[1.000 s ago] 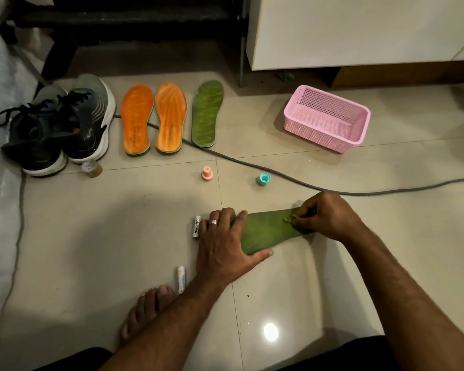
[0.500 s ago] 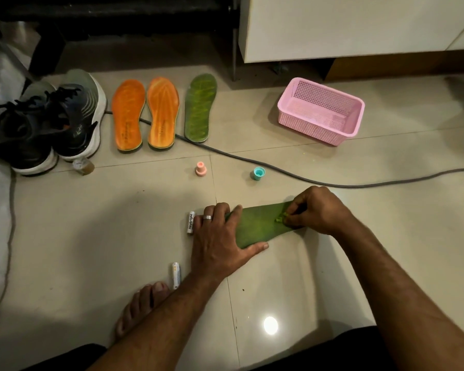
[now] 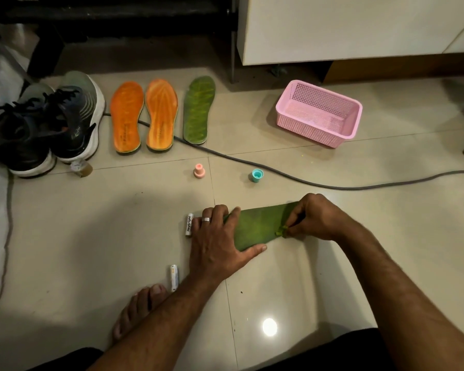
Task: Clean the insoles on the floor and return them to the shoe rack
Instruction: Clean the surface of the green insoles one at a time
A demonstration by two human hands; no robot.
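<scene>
1. The left hand [image 3: 220, 238] is covering one end of the green insole [image 3: 257, 228].
2. The right hand [image 3: 312, 216] is hiding the other end.
3. Its fingertips are pinching a small green bit [image 3: 280, 232], too small to identify.
4. The grey cable [image 3: 332, 185] is running off the right edge.

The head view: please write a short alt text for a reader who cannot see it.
On a tiled floor, a left hand presses flat on a green insole while the right hand pinches a small green bit at its edge. Behind lie two orange insoles, another green insole, sneakers and a pink basket.
</scene>
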